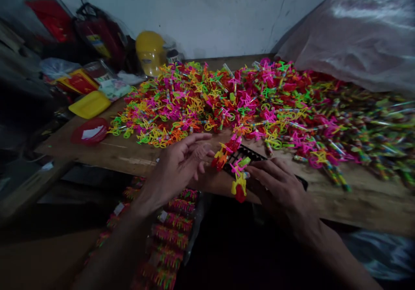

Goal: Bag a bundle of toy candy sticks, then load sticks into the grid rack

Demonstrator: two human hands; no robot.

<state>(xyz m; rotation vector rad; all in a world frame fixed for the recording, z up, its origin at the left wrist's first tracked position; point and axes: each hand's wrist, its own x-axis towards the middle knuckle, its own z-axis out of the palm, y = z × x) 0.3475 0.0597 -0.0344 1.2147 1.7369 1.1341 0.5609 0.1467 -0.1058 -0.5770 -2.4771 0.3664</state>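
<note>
Over the bench's front edge, my right hand [275,182] pinches a small plastic toy [239,182] in pink, yellow and red, its shape partly hidden by the fingers. Beneath that hand lies a black slotted tray [256,152], mostly covered. Orange, red and pink toys [223,154] stand at the tray's left end. Just left of them is my left hand [181,158], its fingers loosely bent and apart, holding nothing that shows.
A wide heap of bright toys [194,102] covers the wooden bench [129,156]. A red dish [90,131], yellow tray [90,104], yellow helmet [150,52] and fire extinguisher [102,37] stand left. Plastic sheeting [356,35] lies right. Packed rows of toys [171,236] sit below.
</note>
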